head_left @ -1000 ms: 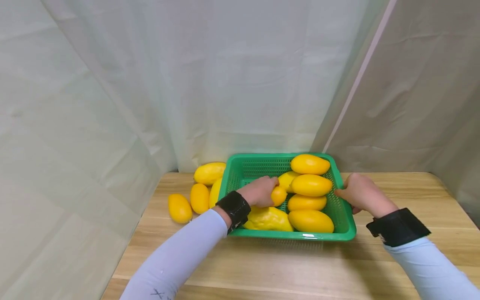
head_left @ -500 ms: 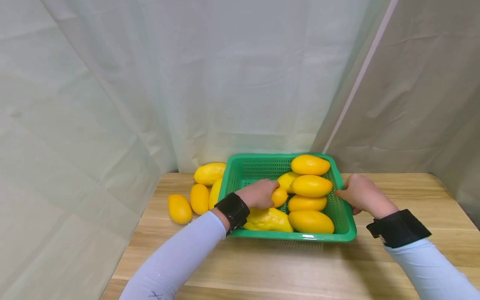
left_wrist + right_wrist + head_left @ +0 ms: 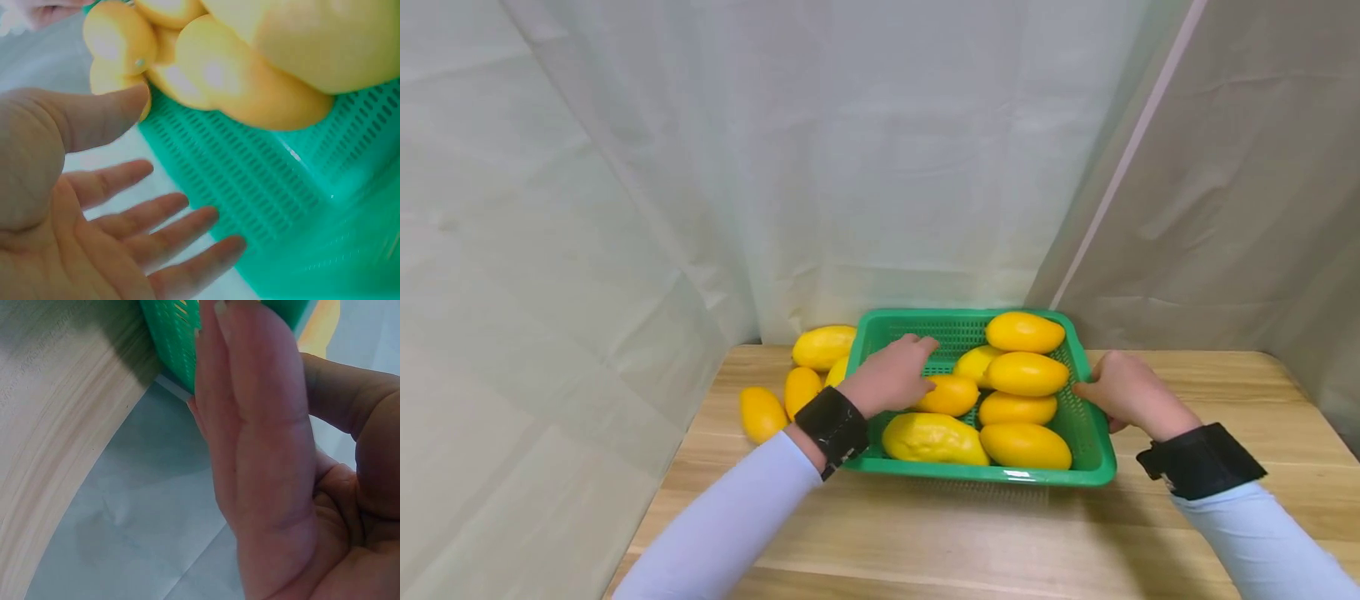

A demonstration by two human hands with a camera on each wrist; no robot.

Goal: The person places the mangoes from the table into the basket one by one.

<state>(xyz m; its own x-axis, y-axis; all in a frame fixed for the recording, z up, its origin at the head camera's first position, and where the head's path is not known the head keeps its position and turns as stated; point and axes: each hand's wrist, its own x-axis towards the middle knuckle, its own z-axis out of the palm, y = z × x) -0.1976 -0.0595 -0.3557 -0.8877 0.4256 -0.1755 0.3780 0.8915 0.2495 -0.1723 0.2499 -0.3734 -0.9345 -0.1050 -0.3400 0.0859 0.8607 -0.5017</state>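
Over the left half of a green plastic basket (image 3: 940,472), my left hand (image 3: 887,377) spreads with straight fingers and holds nothing; the left wrist view shows its bare palm (image 3: 87,250). Just beyond its thumb lies a mango (image 3: 953,395) in the basket. Nearer me sits a bumpy yellow fruit (image 3: 934,439). More mangoes (image 3: 1027,373) form a column along the right side, beside a partly covered yellow fruit (image 3: 975,365). My right hand (image 3: 1138,396) grips the basket's right rim, thumb on the inner side and fingers (image 3: 269,437) outside.
Left of the basket on the wooden table (image 3: 962,542) are two mangoes, one (image 3: 762,414) in front, plus a long yellow fruit (image 3: 822,347) behind and another partly hidden by the basket. A pale curtain (image 3: 880,167) hangs close behind the table.
My left hand has let go of the mango and drawn back left, its fingers opening. That mango stays in the basket. The right hand keeps its hold on the rim.
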